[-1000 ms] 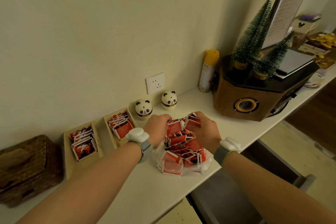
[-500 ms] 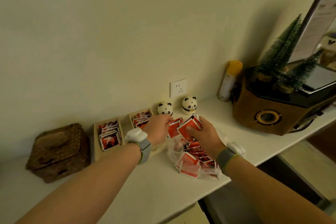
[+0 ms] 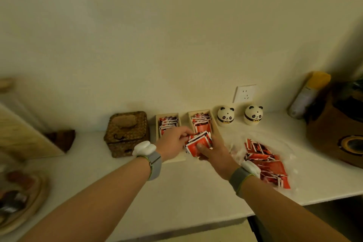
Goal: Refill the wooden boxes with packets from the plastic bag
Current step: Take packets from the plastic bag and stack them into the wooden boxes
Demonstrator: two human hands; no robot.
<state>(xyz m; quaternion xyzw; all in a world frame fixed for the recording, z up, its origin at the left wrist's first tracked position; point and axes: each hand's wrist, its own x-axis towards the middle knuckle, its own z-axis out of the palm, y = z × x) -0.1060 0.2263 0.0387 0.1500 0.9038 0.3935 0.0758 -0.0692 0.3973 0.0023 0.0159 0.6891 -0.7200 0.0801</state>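
Observation:
Two long wooden boxes stand side by side against the wall, the left box (image 3: 157, 124) and the right box (image 3: 214, 124), both holding red packets. My right hand (image 3: 215, 152) grips a bunch of red packets (image 3: 198, 140) over the front end of the right box. My left hand (image 3: 173, 142) pinches the left side of the same bunch, between the two boxes. The clear plastic bag (image 3: 290, 156) lies open on the white counter to the right, with several red packets inside.
A woven basket box (image 3: 127, 133) sits left of the wooden boxes. Two panda figurines (image 3: 225, 116) (image 3: 253, 115) stand under a wall socket (image 3: 244, 94). A yellow-capped spray can (image 3: 308, 94) and a wooden speaker (image 3: 337, 133) are at the right. A tray (image 3: 21, 198) lies far left.
Both hands lifted a bunch of packets out of the bag and carried it left to the wooden boxes. The view turned left, so the bag now lies to the right.

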